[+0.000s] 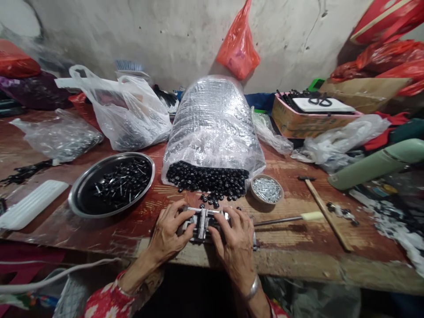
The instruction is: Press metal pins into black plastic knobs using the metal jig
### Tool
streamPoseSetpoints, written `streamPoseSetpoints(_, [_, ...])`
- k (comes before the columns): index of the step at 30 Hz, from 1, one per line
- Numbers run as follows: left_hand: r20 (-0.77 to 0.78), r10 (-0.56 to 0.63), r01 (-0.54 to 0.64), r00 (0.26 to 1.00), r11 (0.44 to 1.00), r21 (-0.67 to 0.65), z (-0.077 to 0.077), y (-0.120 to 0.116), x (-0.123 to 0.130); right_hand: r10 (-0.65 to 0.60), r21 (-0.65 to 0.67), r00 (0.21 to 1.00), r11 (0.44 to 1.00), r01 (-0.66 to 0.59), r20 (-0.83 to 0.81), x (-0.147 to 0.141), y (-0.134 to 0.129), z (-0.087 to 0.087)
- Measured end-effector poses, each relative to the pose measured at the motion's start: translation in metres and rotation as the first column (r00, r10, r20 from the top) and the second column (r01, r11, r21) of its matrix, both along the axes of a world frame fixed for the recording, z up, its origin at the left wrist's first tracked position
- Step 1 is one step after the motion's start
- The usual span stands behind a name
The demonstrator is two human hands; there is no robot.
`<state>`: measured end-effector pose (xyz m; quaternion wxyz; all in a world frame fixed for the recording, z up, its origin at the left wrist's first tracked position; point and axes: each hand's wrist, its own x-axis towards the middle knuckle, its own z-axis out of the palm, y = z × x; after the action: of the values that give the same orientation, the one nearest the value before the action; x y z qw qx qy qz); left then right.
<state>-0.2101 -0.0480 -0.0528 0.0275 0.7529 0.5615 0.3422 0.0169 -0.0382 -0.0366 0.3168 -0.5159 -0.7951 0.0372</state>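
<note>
A small metal fixture (203, 224), like a little vise with a raised bar in its middle, sits near the table's front edge. My left hand (170, 232) grips its left part, with thumb and index finger bent close together. On the right part, my right hand (236, 240) curls its fingers and thumb around it. Any small piece under the fingertips is hidden. Just behind the fixture, black round plastic parts (212, 179) spill from the mouth of a big clear plastic bag (215, 119). A small bowl (281, 194) of silvery nails or pins (266, 189) stands right of the bag.
A steel basin (74, 206) of black parts with metal pins stands left. Rightward lie a screwdriver (311, 216), a hammer (326, 212) and a green bottle (374, 165). Plastic bags (132, 110) and a box (298, 126) line the back. A red bag (239, 48) hangs on the wall.
</note>
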Motion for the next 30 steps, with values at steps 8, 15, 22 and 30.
streamPoseSetpoints(8, [0.022, -0.032, 0.032, 0.999, 0.999, 0.011, -0.009, 0.001, -0.006, -0.091, 0.074, 0.993, 0.993, 0.097, -0.081, 0.069, 0.04, 0.015])
streamPoseSetpoints(15, [0.05, -0.054, 0.054, 0.997, 0.998, 0.012, -0.012, 0.002, -0.007, -0.238, 0.081, 0.918, 0.971, 0.224, 0.316, 0.133, 0.126, 0.021])
streamPoseSetpoints(22, [0.051, -0.053, 0.054, 0.997, 0.999, -0.001, -0.013, 0.001, -0.008, -0.157, 0.034, 0.867, 0.987, 0.16, 0.472, 0.13, 0.145, 0.02])
streamPoseSetpoints(30, [0.062, -0.036, 0.035, 0.997, 0.999, 0.015, -0.01, 0.001, -0.005, -0.222, 0.056, 0.9, 0.975, 0.217, 0.374, 0.135, 0.135, 0.014])
